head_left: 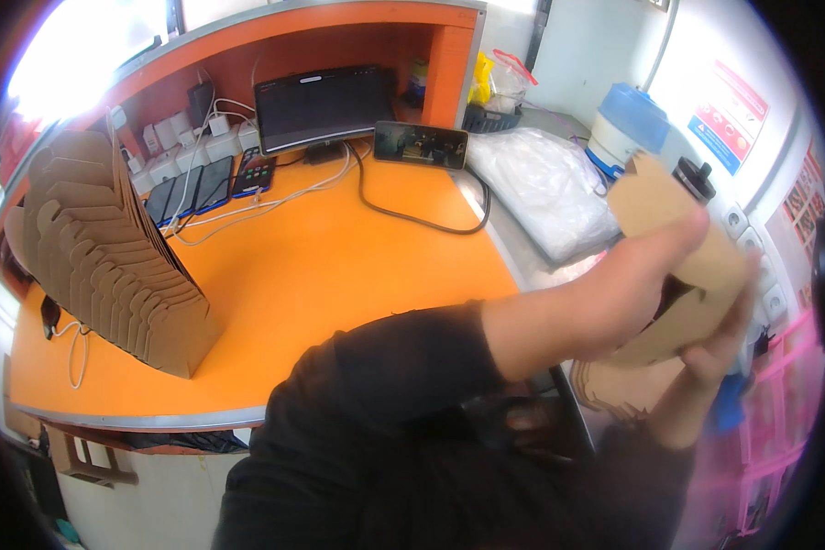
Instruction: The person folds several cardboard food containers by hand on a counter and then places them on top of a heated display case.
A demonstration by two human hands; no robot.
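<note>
At the right, a brown cardboard box, partly folded with flaps sticking up, is held between both my hands. My left hand reaches across from the left and grips it along its near side. On its right side, my right hand closes round the lower edge; some fingers are hidden and motion-blurred. Beneath them lies a stack of flat cardboard blanks. On the left of the orange table, many folded cardboard boxes stand nested in a leaning row.
Behind the table are a monitor, an upright phone, several phones lying flat, chargers and cables. A white plastic-wrapped bundle, a blue-lidded container and a black bottle stand back right. A pink rack is at far right.
</note>
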